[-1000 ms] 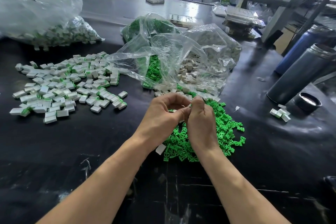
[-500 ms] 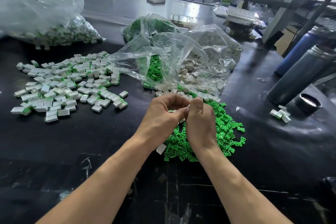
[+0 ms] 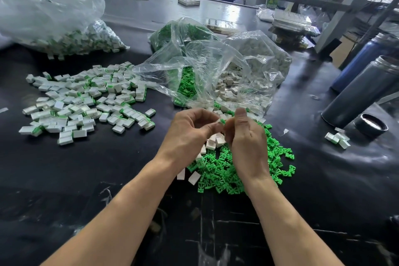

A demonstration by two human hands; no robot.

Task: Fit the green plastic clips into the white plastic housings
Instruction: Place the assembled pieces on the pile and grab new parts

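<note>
Finished pieces (image 3: 86,103), boxy white shells with green edges, lie spread at the left, seemingly dropped clear of the work. Left hand (image 3: 190,134) curls around white housings (image 3: 213,141), likely as a ready stock. Right hand (image 3: 246,140) pinches a green clip (image 3: 222,121) at the fingertips, probably lining it up. Beneath lies the heap of clips (image 3: 235,170), small forked glossy plastic. Crinkly clear bags (image 3: 216,71) behind spill more parts.

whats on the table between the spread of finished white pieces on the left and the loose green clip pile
Head view: mostly bare black tabletop. The left hand and forearm cross that stretch near the loose green plastic clips; the finished white housings end well short of them.
</note>
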